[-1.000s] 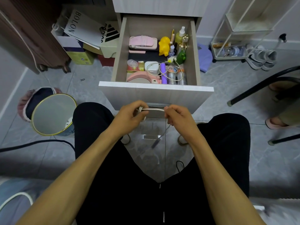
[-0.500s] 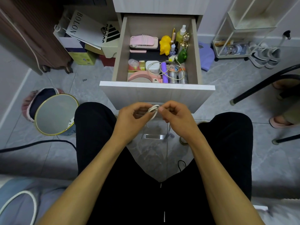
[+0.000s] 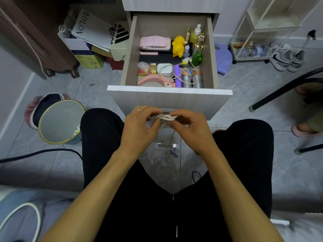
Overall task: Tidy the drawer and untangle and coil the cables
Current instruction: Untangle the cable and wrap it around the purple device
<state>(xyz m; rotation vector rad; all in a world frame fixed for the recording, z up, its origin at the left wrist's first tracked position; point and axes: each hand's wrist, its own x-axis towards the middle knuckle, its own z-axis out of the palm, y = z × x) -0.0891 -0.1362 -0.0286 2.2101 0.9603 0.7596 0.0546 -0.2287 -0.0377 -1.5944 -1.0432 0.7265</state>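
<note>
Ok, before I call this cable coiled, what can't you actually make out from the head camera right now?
- White cable, head view: how many loops it has is hidden by the fingers of the left hand and right hand.
- Its hanging tail and plug: motion-blurred, connector type unreadable.
- Second cable in the drawer: too tangled among the bottles to trace.
- Drawer's front strip: hidden behind its front panel.

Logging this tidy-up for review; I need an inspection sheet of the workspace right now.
Surface: grey tiled floor.
Job's things: open drawer, packed.
Clutter: yellow toy, bottles, pink case.
Grip: left hand and right hand both pinch the white cable.
Cables: white cable looped between the hands, tail hanging; another cable loose in the drawer.
Surroundings: bin, shoes, boxes.
</note>
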